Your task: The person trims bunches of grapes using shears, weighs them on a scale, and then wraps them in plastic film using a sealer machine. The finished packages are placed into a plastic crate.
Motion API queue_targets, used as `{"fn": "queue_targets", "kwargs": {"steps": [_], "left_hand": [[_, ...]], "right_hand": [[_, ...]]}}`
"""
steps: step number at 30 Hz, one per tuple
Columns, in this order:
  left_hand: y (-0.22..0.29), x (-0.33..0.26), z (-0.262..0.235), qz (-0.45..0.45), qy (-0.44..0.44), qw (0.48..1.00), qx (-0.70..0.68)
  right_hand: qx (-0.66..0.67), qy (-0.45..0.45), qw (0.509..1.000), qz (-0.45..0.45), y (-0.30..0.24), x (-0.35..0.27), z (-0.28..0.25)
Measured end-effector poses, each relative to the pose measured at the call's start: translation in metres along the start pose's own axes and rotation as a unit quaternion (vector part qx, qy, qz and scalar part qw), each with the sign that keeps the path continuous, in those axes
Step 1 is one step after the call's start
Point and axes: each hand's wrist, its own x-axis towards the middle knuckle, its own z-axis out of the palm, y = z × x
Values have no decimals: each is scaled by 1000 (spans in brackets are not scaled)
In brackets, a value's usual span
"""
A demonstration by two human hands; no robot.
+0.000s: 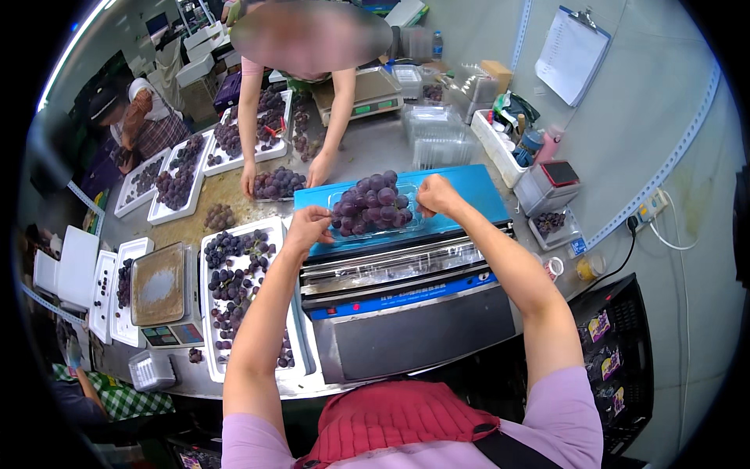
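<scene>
A bunch of dark purple grapes (373, 205) lies in a clear plastic tray (416, 220) over the blue top (476, 191) of a wrapping machine. My left hand (311, 227) is closed at the tray's left end, fingertips pinched on its edge. At the opposite end my right hand (437, 195) is curled closed against the tray's right edge. Whether thin film is also between my fingers cannot be made out. Just in front of the tray runs the machine's metal roller section (391, 268), with a dark flat plate (422, 340) nearer me.
Across the table a person's hands hold another pack of grapes (279, 184). White foam trays (209, 313) of grapes and a scale (160, 285) stand at left. Stacked clear containers (441, 137) and another scale (367, 94) are at the back. A black crate (625, 344) is at right.
</scene>
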Motion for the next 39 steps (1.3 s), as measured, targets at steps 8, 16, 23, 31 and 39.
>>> {"fn": "queue_targets", "kwargs": {"steps": [8,16,23,31,39], "left_hand": [[-3,19,42,3,20,1000,21],[-3,-126,-42,124,203,964,117],[-184,-335,-116,-153,510,802,270],[-180,-292,-84,-293,471,775,302],[-152,-306,-57,-9,514,812,275]], "right_hand": [[32,21,999,-10,63,32,-12],[-61,185,958,-210,21,-62,-14],[69,-11,967,-245,-26,-194,84],[103,-161,906,-378,-37,-212,176],[228,-185,924,-243,-37,-212,176]]}}
